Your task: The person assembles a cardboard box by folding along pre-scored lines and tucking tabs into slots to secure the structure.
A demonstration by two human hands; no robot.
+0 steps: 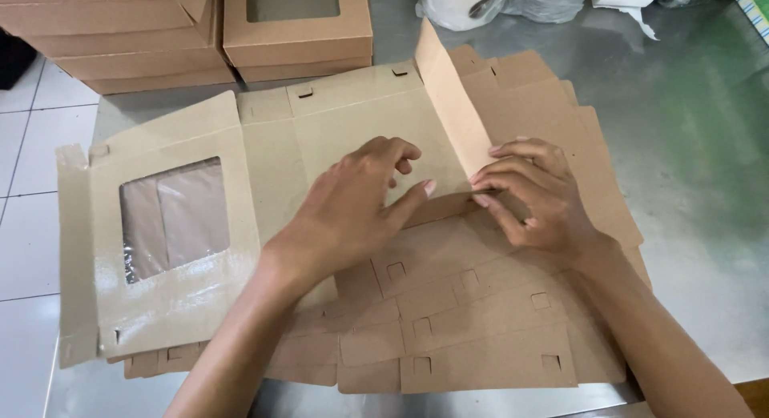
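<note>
A flat brown cardboard box blank (pixel 352 122) lies unfolded on top of a pile of like blanks (pixel 481 338). Its lid panel at the left has a clear plastic window (pixel 175 218). One side flap (pixel 450 106) stands upright near the middle. My left hand (pixel 352 214) presses flat on the blank's base panel, thumb stretched toward the flap's foot. My right hand (pixel 535 195) pinches the lower end of the upright flap with its fingertips, where the crease meets the base.
The pile rests on a shiny metal table (pixel 705 226). Folded window boxes (pixel 296 30) and stacked brown boxes (pixel 120 34) stand at the back left. White plastic-wrapped rolls (pixel 473 2) sit at the back. White floor tiles (pixel 24 226) show at the left.
</note>
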